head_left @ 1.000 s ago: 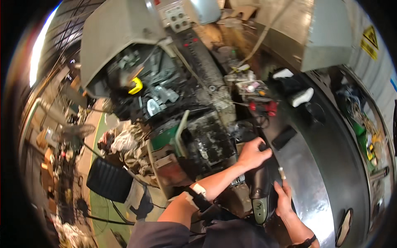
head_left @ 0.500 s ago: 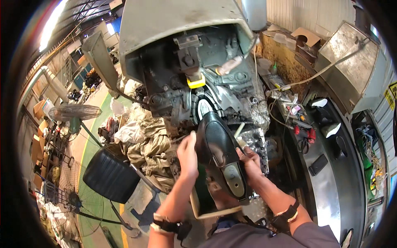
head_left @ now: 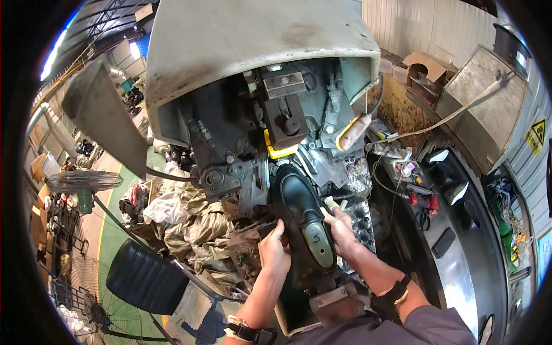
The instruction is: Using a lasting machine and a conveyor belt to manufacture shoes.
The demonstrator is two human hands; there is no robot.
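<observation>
A black shoe sits sole-up on a last in front of a big, grimy shoe-making machine, its toe pushed in under the machine's dark head, just below a yellow guard. The person's left hand is pressed against the left flank of the shoe near its heel, fingers curled round the edge; the right hand grips the opposite side, thumb up by the sole, and seems to hold a small pale piece between fingers and shoe, though it is too small to tell what. A greenish insole patch shows at the heel end. A black wristband sits on the right wrist. Left of the machine lies a heap of crumpled cloth sacks, and lower left a black padded seat. To the right a metal worktop carries red-handled tools and dark shoe parts.
</observation>
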